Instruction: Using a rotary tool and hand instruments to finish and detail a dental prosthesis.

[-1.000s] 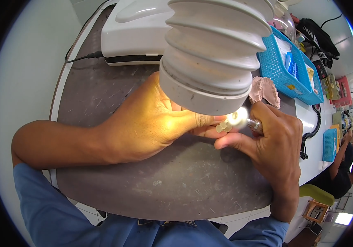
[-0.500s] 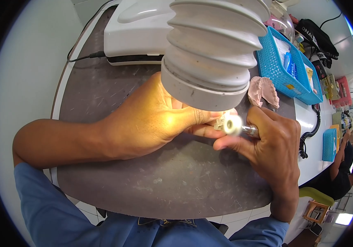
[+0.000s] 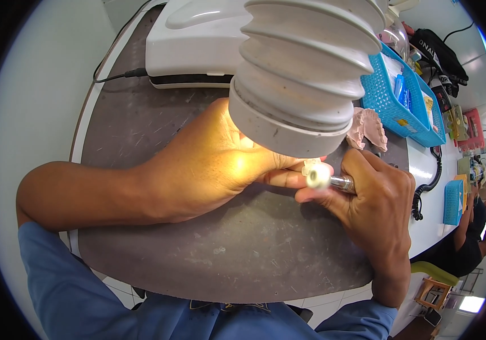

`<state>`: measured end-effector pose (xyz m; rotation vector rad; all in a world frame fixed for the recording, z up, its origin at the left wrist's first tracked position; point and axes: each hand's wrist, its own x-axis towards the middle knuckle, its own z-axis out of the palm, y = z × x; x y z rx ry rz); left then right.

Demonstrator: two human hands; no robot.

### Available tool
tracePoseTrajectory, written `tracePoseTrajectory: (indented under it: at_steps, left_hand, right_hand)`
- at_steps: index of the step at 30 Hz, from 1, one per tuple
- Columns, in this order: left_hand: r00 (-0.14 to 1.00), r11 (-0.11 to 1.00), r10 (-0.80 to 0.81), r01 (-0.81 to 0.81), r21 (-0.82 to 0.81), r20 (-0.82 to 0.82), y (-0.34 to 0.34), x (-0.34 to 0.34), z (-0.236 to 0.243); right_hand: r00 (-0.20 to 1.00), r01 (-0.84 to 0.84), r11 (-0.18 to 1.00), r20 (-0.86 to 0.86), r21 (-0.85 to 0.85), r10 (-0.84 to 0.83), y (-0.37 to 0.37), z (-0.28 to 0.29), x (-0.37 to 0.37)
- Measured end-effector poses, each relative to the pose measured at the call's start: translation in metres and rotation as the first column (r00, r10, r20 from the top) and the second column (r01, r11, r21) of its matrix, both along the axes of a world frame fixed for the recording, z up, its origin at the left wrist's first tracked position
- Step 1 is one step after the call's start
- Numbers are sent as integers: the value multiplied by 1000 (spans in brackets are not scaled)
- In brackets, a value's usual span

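Handpiece (image 3: 342, 182) lower, hose (image 3: 305, 73) perhaps blocking.

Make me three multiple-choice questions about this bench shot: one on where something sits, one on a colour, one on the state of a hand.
1. Where is the ribbed white hose opening?
A. Just above the two hands
B. On the floor
C. Inside a basket

2. What colour is the big mesh basket at the far right of the bench?
A. Red
B. Blue
C. Black

3. What is the right hand doing?
A. Lying flat and open on the mat
B. Raised clear of the bench
C. Closed around a slim metal handpiece

Answers:
1. A, since the hose mouth hangs directly over the left hand and the fingers pinching a small pale piece.
2. B, since its walls are bright blue.
3. C, since the fingers wrap the handpiece, whose white round tip meets the small piece.
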<state>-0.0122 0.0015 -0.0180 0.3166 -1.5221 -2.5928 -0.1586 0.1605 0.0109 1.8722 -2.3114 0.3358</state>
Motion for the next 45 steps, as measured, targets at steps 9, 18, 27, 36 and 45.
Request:
tracePoseTrajectory:
  at_steps: [9,18,27,36,45]
  left_hand:
    - [999,1000,-18,18,22,-28,0,-1,-2]
    - [995,982,81,-90,-167,-60,3,0,-9]
    - [996,988,-46,33,-154,-81,1,0,3]
    - [995,991,-35,22,-133,-91,6,3,5]
    - [995,991,-66,56,-119,-77,5,3,8]
  right_hand:
    - [1000,3,1000,-10,17,-3,1,0,-1]
    - [999,49,999,8,-18,-49,3,3,-3]
    - [999,39,999,-4,-33,-39,3,6,-3]
    - [998,65,995,5,-78,-64,3,7,0]
    - [999,52,995,8,-80,-52,3,4,-2]
